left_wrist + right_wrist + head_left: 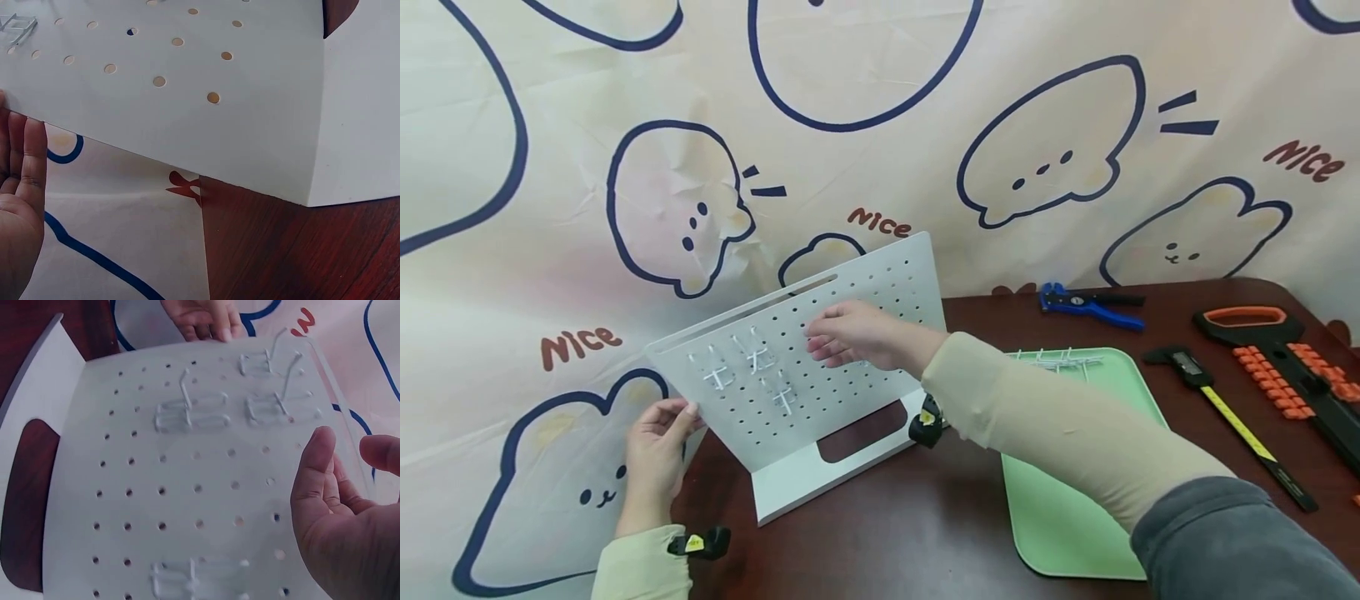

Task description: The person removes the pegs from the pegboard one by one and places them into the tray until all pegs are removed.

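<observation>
The pegboard (pixel 827 396) is gripped at its left edge by the left hand (pixel 658 450); three hooks (pixel 758 358) are mounted between the hands. Right of the right hand (pixel 857 333), a tray (pixel 1067 517) bearing more hooks (pixel 1067 361) is placed, with pliers (pixel 1078 302) beyond and a caliper (pixel 1232 417) farther right.

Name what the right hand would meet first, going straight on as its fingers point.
Likely the first white wire hook to its left on the white rectangular perforated board, though depth is unclear.

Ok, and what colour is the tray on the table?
The tray is light green; the head view shows it best.
</observation>
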A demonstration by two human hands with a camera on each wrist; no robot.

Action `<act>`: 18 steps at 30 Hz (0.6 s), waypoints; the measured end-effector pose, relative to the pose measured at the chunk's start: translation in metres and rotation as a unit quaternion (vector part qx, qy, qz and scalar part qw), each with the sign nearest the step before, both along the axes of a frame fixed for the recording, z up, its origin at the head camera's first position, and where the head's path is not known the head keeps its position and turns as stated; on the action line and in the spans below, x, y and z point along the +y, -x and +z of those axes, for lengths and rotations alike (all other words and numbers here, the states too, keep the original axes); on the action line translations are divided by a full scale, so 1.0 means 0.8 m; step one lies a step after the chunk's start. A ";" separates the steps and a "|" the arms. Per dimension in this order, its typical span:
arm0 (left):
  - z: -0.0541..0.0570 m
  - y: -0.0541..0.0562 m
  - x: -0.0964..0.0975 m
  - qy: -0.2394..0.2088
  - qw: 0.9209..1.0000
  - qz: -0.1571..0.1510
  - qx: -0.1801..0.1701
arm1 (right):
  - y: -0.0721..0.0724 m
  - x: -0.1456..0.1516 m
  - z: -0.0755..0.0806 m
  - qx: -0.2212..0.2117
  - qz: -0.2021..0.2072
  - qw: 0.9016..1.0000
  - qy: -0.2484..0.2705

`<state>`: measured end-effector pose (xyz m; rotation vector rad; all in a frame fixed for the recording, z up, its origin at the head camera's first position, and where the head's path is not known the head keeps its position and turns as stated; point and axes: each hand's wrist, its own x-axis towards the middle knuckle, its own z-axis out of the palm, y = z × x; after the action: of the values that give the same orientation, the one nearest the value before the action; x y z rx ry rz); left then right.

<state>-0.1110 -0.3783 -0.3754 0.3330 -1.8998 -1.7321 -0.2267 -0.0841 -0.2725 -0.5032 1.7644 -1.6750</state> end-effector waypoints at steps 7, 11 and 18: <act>0.001 -0.002 -0.002 0.002 1.000 -0.007 0.002 | -0.008 -0.026 -0.010 -0.044 -0.005 0.999 0.024; 0.003 -0.004 -0.002 0.004 1.000 0.001 -0.002 | -0.016 -0.042 -0.014 -0.074 -0.009 0.996 0.045; 0.002 -0.003 0.002 0.010 1.000 0.002 -0.009 | -0.030 -0.065 -0.020 -0.121 -0.015 0.990 0.068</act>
<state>-0.1089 -0.3764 -0.3738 0.3456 -1.9263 -1.7104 -0.2023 -0.1359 -0.2889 -0.3180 1.4970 -1.8042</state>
